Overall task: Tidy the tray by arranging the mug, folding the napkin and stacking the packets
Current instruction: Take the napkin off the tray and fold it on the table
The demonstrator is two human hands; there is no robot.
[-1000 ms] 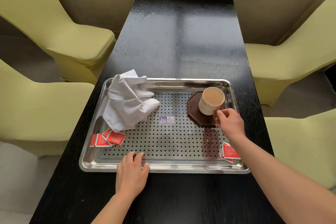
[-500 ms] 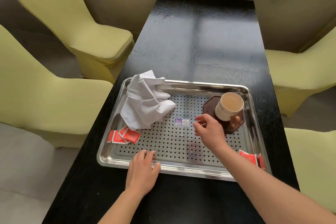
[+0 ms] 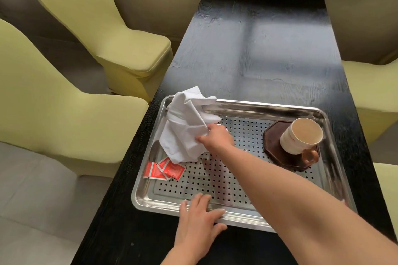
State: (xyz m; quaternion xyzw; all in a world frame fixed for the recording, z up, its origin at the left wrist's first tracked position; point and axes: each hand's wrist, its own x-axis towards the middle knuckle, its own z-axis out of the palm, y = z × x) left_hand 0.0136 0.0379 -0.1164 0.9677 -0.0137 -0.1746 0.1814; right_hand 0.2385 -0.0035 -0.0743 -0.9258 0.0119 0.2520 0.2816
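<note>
A: Where's the napkin?
B: Crumpled in the tray's far-left corner; the right hand pinches its right edge.
A: And the left hand?
B: Spread flat on the near rim. I'd lift 1 corner clear of the packets, shake it flat, then fold.

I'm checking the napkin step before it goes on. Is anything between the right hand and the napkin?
Nothing visible does. The right hand pinches the napkin at its right edge, with no object between them. The napkin's lower corner meets the red packets; the mug stands far off at the right end of the tray.
</note>
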